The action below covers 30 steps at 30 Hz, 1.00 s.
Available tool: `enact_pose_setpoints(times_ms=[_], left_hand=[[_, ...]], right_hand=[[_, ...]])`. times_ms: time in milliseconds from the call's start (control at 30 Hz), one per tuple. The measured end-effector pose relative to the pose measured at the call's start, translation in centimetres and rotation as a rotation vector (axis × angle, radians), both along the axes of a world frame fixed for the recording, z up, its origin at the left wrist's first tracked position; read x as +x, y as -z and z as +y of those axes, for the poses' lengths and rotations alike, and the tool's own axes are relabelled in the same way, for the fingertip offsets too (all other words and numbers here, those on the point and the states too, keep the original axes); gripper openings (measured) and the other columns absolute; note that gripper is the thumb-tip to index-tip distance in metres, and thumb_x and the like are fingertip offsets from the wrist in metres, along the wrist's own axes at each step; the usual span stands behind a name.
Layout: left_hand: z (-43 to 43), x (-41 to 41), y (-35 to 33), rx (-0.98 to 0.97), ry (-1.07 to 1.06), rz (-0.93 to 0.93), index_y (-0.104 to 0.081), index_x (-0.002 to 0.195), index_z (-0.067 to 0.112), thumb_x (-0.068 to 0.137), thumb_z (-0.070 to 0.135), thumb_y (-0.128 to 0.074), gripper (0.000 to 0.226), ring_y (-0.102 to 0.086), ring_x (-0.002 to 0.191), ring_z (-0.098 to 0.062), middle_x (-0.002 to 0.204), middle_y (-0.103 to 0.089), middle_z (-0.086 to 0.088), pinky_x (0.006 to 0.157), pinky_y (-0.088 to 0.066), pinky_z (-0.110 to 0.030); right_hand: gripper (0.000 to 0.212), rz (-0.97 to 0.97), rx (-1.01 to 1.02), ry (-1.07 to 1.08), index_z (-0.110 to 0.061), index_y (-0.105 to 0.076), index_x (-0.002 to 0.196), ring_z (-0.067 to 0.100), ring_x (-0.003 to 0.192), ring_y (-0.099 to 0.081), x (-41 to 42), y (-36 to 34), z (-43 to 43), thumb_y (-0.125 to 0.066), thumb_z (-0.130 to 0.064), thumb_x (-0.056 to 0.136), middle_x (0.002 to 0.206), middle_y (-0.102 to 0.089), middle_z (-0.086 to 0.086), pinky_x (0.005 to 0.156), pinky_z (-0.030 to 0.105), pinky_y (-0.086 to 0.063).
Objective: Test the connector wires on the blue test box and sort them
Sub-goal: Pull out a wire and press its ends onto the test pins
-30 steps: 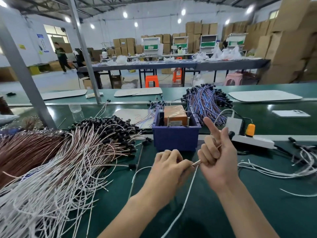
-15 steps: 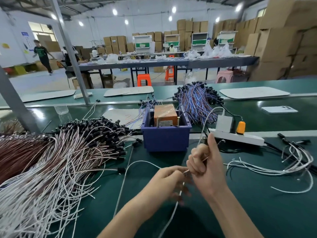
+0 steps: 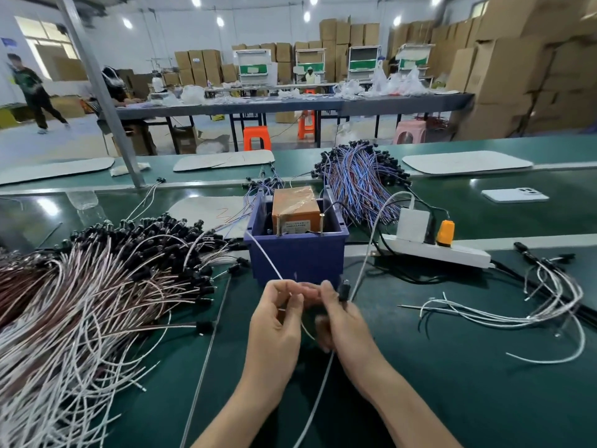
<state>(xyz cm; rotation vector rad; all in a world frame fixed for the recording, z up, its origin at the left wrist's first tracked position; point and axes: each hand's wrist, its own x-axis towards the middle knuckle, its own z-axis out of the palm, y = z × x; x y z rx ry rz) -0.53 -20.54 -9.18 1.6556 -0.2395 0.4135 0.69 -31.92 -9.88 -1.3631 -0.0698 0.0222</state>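
Desk point(image 3: 452, 383) is a deep glossy green; test box point(image 3: 297, 257) is more of a purplish blue, with an orange-brown block point(image 3: 295, 205) inside; big wire pile point(image 3: 80, 302) on the left goes from white into reddish brown, all tipped with black connectors point(image 3: 155, 234); the bundle point(image 3: 358, 179) behind mixes blue and purple, black ends too; front wire point(image 3: 318, 392) is plain white; power strip point(image 3: 452, 252) white with an orange plug point(image 3: 445, 232); phone point(image 3: 513, 194) white.

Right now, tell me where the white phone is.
In the head view, the white phone lies on the green bench at the far right, behind the white power strip and right of the blue-and-purple wire bundle.
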Motion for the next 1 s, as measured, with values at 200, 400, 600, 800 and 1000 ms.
enact_pose_setpoints(times_ms=[200,400,600,800,1000], left_hand=[[0.3,0.0,0.2,0.094,-0.139,-0.063,-0.056,0.096,0.040,0.104,0.012,-0.050,0.029,-0.069,0.096,-0.010,0.109,-0.072,0.013,0.080,-0.050,-0.021],[2.7,1.3,-1.7,-0.341,-0.261,0.005,-0.045,0.096,0.019,0.103,-0.002,-0.042,0.022,-0.068,0.080,-0.013,0.088,-0.075,0.000,0.076,-0.055,-0.029],[5.7,1.6,-2.8,-0.830,-0.023,0.237,-0.039,0.082,0.019,0.093,0.001,-0.032,0.022,-0.052,0.056,-0.015,0.062,-0.046,0.002,0.070,-0.054,-0.033],[9.2,2.6,-3.1,-0.935,-0.260,0.262,-0.042,0.083,0.024,0.106,0.023,-0.032,0.025,-0.025,0.043,-0.008,0.057,-0.030,0.008,0.039,-0.027,-0.018],[9.2,3.2,-2.0,-0.849,-0.377,0.267,-0.046,0.082,0.020,0.105,0.049,-0.039,0.038,-0.023,0.039,-0.004,0.052,-0.032,0.011,0.034,-0.018,-0.018]], right_hand=[[0.033,-0.084,-0.093,-0.169,-0.033,-0.075,0.090,0.007,0.045,-0.032,-0.1,0.3,0.2,-0.050,-0.052,0.101,0.052,-0.038,-0.009,0.044,0.019,-0.029],[0.022,-0.132,-0.232,-0.103,-0.035,-0.076,0.093,-0.004,0.051,-0.049,0.2,1.6,0.1,-0.056,-0.037,0.102,0.059,-0.056,-0.018,0.051,0.007,-0.036],[0.027,-0.114,-0.247,-0.006,-0.040,-0.075,0.094,-0.005,0.057,-0.053,0.3,1.6,-0.3,-0.052,-0.055,0.093,0.078,-0.063,-0.014,0.062,0.015,-0.036],[0.024,-0.105,-0.090,0.161,-0.038,-0.075,0.091,0.003,0.047,-0.036,0.5,1.1,-1.2,-0.054,-0.045,0.097,0.069,-0.060,-0.008,0.046,0.014,-0.031],[0.026,-0.044,0.026,0.213,-0.023,-0.075,0.092,0.005,0.043,-0.030,0.9,1.3,-1.8,-0.054,-0.032,0.103,0.061,-0.052,-0.007,0.039,0.015,-0.026]])
